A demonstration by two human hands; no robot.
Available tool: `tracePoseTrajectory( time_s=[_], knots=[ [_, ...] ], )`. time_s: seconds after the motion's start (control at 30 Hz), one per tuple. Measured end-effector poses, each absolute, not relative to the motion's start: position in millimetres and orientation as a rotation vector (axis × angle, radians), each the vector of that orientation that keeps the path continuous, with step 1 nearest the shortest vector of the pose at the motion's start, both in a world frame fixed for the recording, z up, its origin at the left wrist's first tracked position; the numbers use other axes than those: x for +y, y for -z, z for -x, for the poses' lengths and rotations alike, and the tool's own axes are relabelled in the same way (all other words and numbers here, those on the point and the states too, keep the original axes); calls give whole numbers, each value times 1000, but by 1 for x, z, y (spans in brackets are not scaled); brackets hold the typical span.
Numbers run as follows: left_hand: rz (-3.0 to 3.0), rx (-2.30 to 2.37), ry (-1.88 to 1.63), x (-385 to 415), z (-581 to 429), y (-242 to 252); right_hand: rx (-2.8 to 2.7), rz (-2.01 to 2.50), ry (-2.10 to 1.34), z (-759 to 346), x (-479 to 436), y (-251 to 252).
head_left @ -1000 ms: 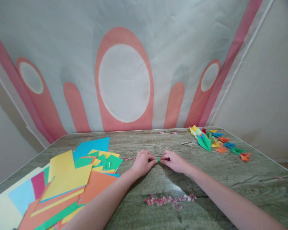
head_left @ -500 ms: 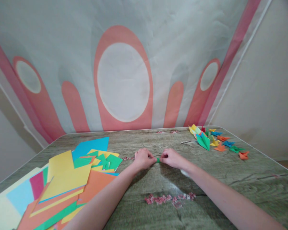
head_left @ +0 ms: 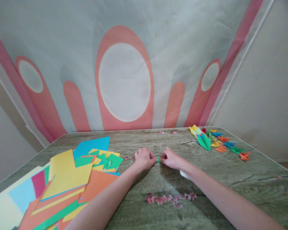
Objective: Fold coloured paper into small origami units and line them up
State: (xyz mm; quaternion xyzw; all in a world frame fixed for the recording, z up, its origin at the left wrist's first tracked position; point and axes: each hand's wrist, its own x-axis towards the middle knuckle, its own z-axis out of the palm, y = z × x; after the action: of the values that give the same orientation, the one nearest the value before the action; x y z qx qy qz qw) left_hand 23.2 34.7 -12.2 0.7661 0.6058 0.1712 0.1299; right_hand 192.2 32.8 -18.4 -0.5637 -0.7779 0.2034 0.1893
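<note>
A small piece of green paper shows in the narrow gap between my two hands, just above or on the wood-patterned table; I cannot tell which. My left hand pinches its left end between thumb and fingers. From the other side, my right hand pinches the right end, fingers curled. Most of the paper is hidden by the fingertips, so its folded shape cannot be made out. Something white lies partly hidden behind my right wrist.
Loose coloured paper sheets lie heaped at the left, with green and yellow scraps at the heap's far right. At the far right sit a green folded paper plane and several small folded paper figures. A patterned backdrop rises behind the table.
The view has shifted very slightly. Both hands keep their pinch on the green paper, with hardly any movement of the fingers.
</note>
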Motion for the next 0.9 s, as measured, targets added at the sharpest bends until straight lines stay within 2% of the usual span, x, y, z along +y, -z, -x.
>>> tracePoseTrajectory(
  time_s=[0.27, 0.53, 0.9],
  knots=[
    [-2262, 1676, -546, 31, -22, 9, -2160, 1534, -533, -194, 32, 22],
    [-2540, 1587, -615, 19, -24, 5, -2163, 1425, -497, -192, 20, 22],
    [-2959, 1336, -418, 2, -24, -13, -2333, 1299, -261, -196, 8, 16]
  ],
)
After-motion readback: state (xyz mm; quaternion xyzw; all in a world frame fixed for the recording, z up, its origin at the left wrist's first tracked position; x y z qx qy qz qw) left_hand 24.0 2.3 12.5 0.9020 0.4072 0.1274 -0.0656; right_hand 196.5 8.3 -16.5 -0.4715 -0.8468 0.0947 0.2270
